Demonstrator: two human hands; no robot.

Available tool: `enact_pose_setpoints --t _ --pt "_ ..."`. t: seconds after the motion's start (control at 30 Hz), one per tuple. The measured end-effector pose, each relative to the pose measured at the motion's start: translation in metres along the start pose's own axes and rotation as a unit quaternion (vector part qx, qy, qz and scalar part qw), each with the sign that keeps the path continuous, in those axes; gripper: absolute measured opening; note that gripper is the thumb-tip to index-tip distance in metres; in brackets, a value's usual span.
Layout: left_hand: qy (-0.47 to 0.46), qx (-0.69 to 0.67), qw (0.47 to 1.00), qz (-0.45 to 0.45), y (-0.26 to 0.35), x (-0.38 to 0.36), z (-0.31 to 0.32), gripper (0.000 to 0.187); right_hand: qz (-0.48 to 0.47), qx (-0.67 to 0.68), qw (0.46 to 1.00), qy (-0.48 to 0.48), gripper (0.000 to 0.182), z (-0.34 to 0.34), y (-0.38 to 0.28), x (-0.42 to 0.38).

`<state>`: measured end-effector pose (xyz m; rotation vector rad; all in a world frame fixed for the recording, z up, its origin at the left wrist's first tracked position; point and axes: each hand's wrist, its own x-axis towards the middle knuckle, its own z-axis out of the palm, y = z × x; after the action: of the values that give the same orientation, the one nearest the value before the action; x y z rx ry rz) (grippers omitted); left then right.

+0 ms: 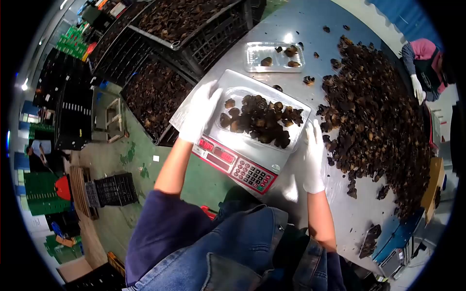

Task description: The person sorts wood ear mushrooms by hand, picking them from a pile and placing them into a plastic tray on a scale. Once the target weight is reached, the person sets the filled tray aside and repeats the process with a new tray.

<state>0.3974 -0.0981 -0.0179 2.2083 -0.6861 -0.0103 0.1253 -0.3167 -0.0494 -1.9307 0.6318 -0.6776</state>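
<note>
A digital scale [213, 161] with a red-edged panel and keypad sits on the metal table. On its platform lies a clear plastic tray [232, 92] holding a heap of dark brown, mushroom-like pieces [262, 116]. My left hand [200, 112], in a white glove, lies along the left side of the scale with its fingers stretched out near the tray. On the right, my right hand [314, 157], also gloved in white, reaches beside the scale's right edge, its fingers extended. Neither hand grips anything I can see.
Behind the scale stands a second clear tray [274, 68] with several pieces. A large pile of dark pieces [378, 111] spreads across the metal table [335, 228]. Black crates [191, 63] of similar pieces stand at the left. Another person [424, 70] works at the far right.
</note>
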Motion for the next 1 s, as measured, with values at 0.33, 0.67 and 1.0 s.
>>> enact_pose_setpoints --t 0.33,0.67,1.0 --pt "0.001 -0.087 0.996 0.008 0.049 -0.072 0.044 0.033 0.217 0.021 0.975 0.055 0.048 0.003 -0.029 -0.009" --pt "-0.319 -0.210 0.911 0.155 0.224 -0.163 0.174 0.038 0.264 0.302 0.816 0.417 0.048 -0.174 0.026 -0.190" --pt "-0.641 -0.317 0.690 0.115 0.331 -0.362 0.394 0.037 0.321 0.291 0.626 0.649 0.050 -0.314 0.071 -0.402"
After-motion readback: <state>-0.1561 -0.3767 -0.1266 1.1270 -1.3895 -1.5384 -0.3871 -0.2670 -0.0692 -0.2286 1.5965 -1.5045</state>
